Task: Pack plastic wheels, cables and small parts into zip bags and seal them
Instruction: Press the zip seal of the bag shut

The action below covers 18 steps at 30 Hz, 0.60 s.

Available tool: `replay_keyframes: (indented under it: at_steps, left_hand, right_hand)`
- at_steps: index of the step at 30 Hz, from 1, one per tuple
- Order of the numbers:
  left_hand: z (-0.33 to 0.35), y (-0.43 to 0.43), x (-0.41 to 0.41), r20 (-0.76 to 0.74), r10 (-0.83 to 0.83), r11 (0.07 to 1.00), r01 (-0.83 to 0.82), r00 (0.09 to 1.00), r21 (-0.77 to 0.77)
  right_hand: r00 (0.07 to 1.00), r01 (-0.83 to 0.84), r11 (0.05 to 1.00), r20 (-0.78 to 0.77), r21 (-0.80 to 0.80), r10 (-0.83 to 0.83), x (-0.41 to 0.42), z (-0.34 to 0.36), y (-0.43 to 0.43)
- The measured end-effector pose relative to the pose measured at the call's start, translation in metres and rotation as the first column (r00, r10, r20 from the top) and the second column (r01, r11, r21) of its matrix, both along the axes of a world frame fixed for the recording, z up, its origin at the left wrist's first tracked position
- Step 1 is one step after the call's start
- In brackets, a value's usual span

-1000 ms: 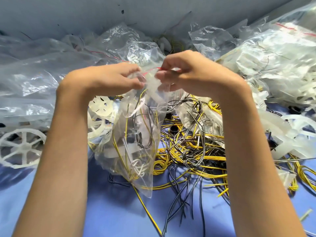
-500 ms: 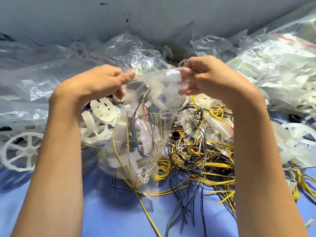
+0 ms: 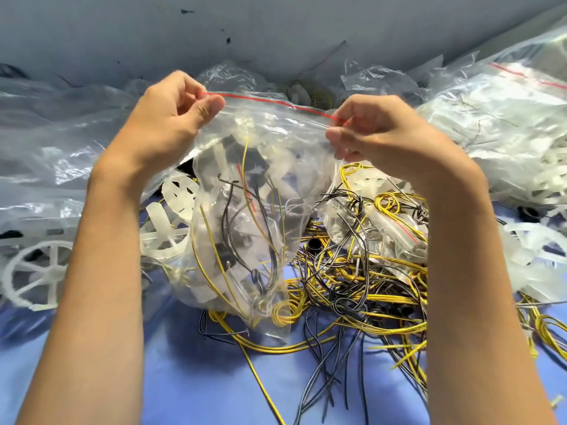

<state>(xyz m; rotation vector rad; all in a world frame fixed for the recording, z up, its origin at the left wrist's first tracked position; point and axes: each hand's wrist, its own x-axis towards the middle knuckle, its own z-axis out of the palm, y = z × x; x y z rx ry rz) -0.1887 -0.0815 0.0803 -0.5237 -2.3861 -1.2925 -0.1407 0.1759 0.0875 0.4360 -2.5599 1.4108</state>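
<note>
Where both hands met mid-zip a second ago, left hand (image 3: 171, 118) and right hand (image 3: 377, 130) now pinch the bag's (image 3: 245, 210) top corners — zip (image 3: 276, 102) stretched flat (likely sealed), bag hanging over the tabletop (image 3: 199, 378).

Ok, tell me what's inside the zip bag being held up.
Inside the zip bag: yellow and black cables and whitish plastic pieces. Crumpled, glaring film hides any smaller parts among them.

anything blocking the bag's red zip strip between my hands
Nothing visible. Left hand and right hand pinch the clear plastic zip bag; its red strip runs bare between them, yellow and black cables below.
</note>
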Motion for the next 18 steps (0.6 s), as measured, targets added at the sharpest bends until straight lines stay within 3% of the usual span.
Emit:
replay_keyframes:
  at_steps: [7,12,18]
  left_hand:
    - [0.011,0.0,0.005,0.0,-0.144,0.955,0.139,0.99,0.261]
    - [0.018,-0.002,0.008,-0.136,-0.135,0.925,0.174,0.981,0.337]
    - [0.007,0.004,0.005,0.0,-0.155,0.918,0.144,0.988,0.37]
  right_hand:
    - [0.998,-0.037,0.997,-0.061,-0.069,0.033,0.006,0.006,-0.002]
    - [0.995,0.008,0.996,-0.103,-0.092,-0.018,0.007,0.009,-0.007]
    - [0.995,-0.023,0.997,-0.095,-0.071,0.016,0.005,0.006,-0.015]
